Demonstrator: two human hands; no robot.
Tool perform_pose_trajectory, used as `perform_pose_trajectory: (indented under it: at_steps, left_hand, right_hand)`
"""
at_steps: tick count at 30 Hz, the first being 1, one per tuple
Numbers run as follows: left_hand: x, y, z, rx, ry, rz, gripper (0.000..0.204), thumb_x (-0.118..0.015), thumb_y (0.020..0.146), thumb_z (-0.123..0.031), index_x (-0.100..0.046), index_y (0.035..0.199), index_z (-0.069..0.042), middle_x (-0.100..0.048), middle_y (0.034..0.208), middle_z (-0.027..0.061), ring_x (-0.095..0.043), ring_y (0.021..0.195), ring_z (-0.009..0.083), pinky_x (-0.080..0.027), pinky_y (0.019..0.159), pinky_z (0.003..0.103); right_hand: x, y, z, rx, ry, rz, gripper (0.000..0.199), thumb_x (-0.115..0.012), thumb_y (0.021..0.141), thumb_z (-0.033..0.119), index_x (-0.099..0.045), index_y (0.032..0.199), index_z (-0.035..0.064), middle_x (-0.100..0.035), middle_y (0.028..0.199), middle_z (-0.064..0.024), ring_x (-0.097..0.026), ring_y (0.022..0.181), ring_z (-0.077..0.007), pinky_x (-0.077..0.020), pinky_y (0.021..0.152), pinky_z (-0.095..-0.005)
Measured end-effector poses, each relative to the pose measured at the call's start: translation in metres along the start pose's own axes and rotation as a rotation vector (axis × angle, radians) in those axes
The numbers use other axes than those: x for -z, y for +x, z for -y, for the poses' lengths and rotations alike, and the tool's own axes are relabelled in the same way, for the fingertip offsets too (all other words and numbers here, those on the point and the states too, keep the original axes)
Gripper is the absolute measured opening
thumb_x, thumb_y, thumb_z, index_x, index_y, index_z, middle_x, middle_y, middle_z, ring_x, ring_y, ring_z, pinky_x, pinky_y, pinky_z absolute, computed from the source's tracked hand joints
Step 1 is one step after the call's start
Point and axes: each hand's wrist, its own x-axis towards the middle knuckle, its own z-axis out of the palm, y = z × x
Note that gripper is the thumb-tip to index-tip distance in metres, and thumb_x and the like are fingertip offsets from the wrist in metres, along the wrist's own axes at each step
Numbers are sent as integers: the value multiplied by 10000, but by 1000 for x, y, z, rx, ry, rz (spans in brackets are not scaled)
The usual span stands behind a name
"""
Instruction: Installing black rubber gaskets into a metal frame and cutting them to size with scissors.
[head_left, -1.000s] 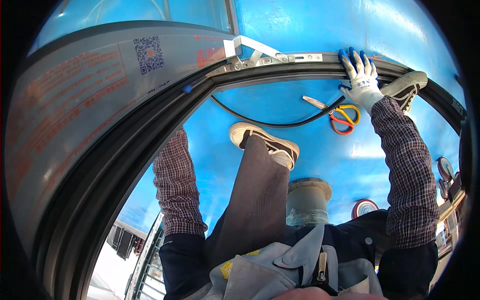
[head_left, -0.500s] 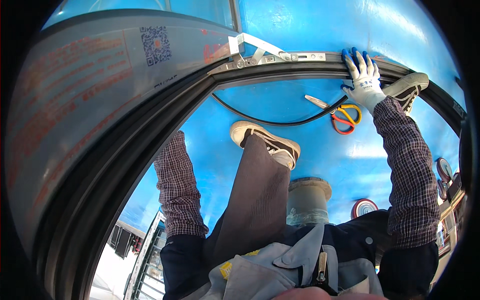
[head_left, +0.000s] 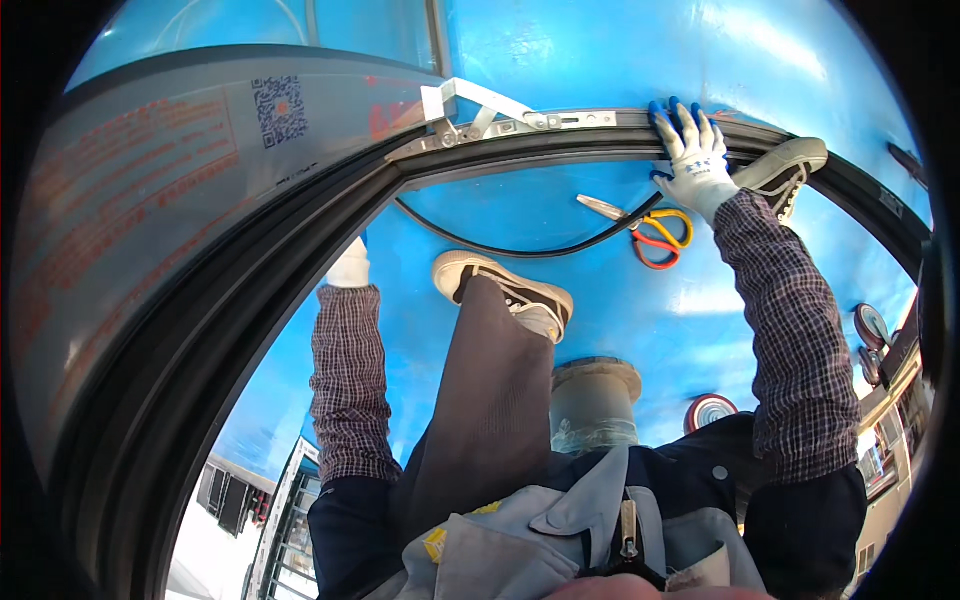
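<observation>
A large black window frame (head_left: 250, 300) fills the left and top of the view, with a film-covered glass panel (head_left: 150, 190) to its left. My left hand (head_left: 348, 268), in a white glove, grips the frame's inner left edge and is partly hidden behind it. My right hand (head_left: 693, 155), in a white glove with blue fingertips, lies over the top rail, fingers hooked across it. A metal hinge arm (head_left: 480, 112) sits on the top rail's corner. A loose black rubber seal strip (head_left: 520, 248) hangs in a curve below the rail.
Scissors (head_left: 655, 235) with yellow and red handles lie on the blue floor (head_left: 650, 320). My two shoes (head_left: 500, 285) (head_left: 785, 165) stand on it. A grey cylinder (head_left: 595, 400) and a round tape roll (head_left: 708, 410) are lower down. Buildings show at both lower edges.
The frame and view have shifted slightly. My left glove shows a little more at the frame's edge. My right hand stays on the top rail.
</observation>
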Motion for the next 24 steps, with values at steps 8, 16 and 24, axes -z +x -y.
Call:
perform_pose_trajectory:
  at_steps: [8,16,24]
  left_hand:
    - [27,-61,-98,-40,-902,174,388,-603,872,-275,-550,1187,-55,-516,1245,132,-522,1080,274,-449,906,357]
    - [48,-71,-204,-731,-605,75,431,-684,768,-255,-569,1158,-113,-543,1163,91,-529,1048,277,-418,925,391]
    - [52,-76,-178,-554,-531,291,412,-699,751,-230,-568,1112,-83,-561,1093,99,-551,1010,284,-451,868,369]
  right_hand:
    - [-13,-44,42,8,477,-654,747,-680,770,253,-338,1424,146,-394,1367,-185,-417,1230,-393,-362,1008,-479]
    - [-113,-125,77,-312,461,-427,842,-707,732,140,-262,1446,122,-444,1241,-203,-544,1022,-370,-481,867,-414]
    - [-82,-108,62,-212,550,58,928,-704,745,135,-163,1488,259,-434,1217,-210,-512,1075,-409,-430,963,-449]
